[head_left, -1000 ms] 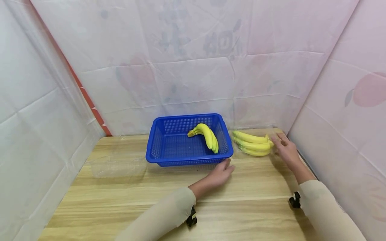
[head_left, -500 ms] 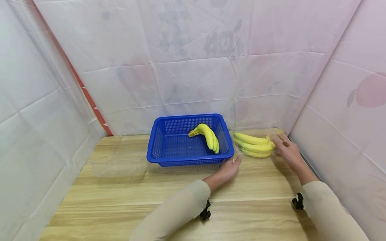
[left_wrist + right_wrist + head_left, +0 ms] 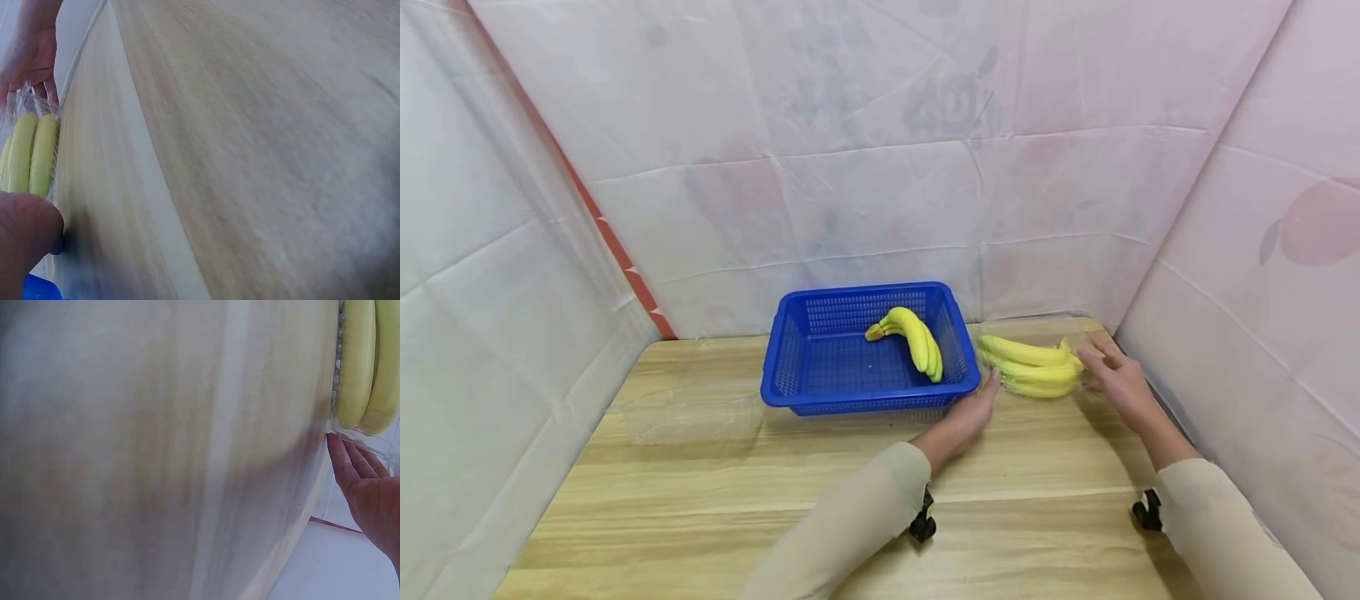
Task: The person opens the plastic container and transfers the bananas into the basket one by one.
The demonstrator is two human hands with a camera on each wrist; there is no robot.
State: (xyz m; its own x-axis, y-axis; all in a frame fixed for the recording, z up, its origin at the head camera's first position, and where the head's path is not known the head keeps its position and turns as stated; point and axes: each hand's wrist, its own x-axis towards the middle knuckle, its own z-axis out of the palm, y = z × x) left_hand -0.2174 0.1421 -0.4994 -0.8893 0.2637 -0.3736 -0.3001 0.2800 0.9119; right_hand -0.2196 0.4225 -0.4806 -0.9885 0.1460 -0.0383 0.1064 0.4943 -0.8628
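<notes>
A bunch of yellow bananas (image 3: 1030,367) lies in a clear plastic box (image 3: 1037,327) at the back right of the table. My right hand (image 3: 1122,385) holds the box by its right end; in the right wrist view its fingers (image 3: 362,464) lie against the end wall. My left hand (image 3: 966,421) is at the opposite end, its thumb (image 3: 28,219) right by the box's near left corner. Its other fingers are hidden under the basket's rim. Another banana bunch (image 3: 917,343) rests in a blue plastic basket (image 3: 868,398), left of the box.
Left of the basket stands a second clear plastic box (image 3: 688,418). Pale printed sheets (image 3: 880,200) hang as walls behind and at both sides of the wooden table (image 3: 775,517). The basket's right rim is close beside the bananas' box.
My left hand has moved right and up from below the basket's right corner to the left end of the box. The boxed bananas have shifted slightly toward me; my right hand stays at its end.
</notes>
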